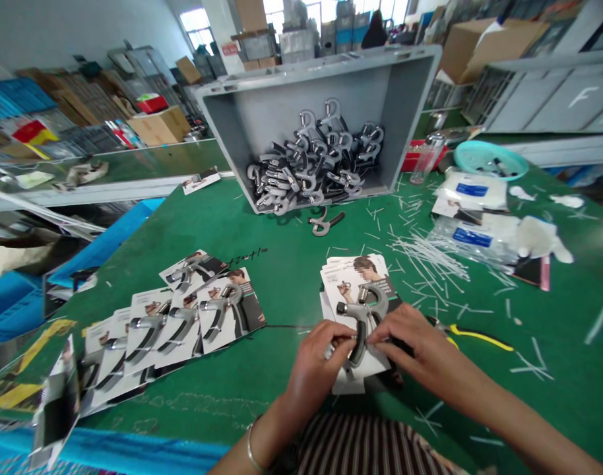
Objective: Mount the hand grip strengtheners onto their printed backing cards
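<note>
A grey and black hand grip strengthener lies on a small stack of printed cards in front of me. My left hand is closed, its thumb and fingers pinching at the lower handle from the left. On the other side, my right hand has its fingertips pinched together close to the same handle. Whatever those right fingertips hold is too small or too hidden to make out. Several cards, each bearing a grip strengthener, overlap in a row to the left.
A grey crate on its side holds many grip strengtheners, with a loose one before it. White plastic ties lie scattered rightward. Yellow-handled pliers rest beside my right forearm. Plastic bags and a turquoise tray sit farther back.
</note>
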Available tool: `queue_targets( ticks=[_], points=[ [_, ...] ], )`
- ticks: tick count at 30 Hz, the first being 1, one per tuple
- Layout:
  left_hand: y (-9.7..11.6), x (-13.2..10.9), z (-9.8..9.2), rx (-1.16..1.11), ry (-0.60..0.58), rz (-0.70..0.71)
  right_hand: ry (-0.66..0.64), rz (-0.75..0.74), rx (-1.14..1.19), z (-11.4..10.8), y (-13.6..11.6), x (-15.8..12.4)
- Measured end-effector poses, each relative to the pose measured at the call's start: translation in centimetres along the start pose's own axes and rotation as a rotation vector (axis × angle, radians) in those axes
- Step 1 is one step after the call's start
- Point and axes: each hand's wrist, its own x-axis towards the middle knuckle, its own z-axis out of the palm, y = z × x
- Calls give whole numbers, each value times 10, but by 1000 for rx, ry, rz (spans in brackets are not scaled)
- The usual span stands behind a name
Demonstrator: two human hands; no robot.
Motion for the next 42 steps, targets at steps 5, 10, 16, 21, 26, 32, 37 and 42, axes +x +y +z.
queue_targets(
  ticks=[5, 10, 16, 21, 26, 32, 37, 42],
  points=[
    [4, 4, -1, -108, -49, -32, 131, -95, -7, 16, 9, -6],
    [6, 3, -1, -101, -37, -78, 195, 41, 33, 22, 7, -7],
    [7, 3, -3, -192, -48, -120, 52, -23, -223, 13, 1, -7],
    [8, 3, -4, -217, -57, -132, 3, -44, -378, 12, -3, -6],
    [7, 2, -4, -177, -86, -106, 21, -66, -430, 13, -8, -3],
    [8, 2, -8, 52, -144, 68, 5, -123, -365, 13, -12, -1],
    [21, 2, -19, 292, -260, 247, 31, -49, -215, 12, -11, -1],
    [41, -1, -22, 682, -292, 295, 33, -77, -201, 17, -13, 0]
  ],
)
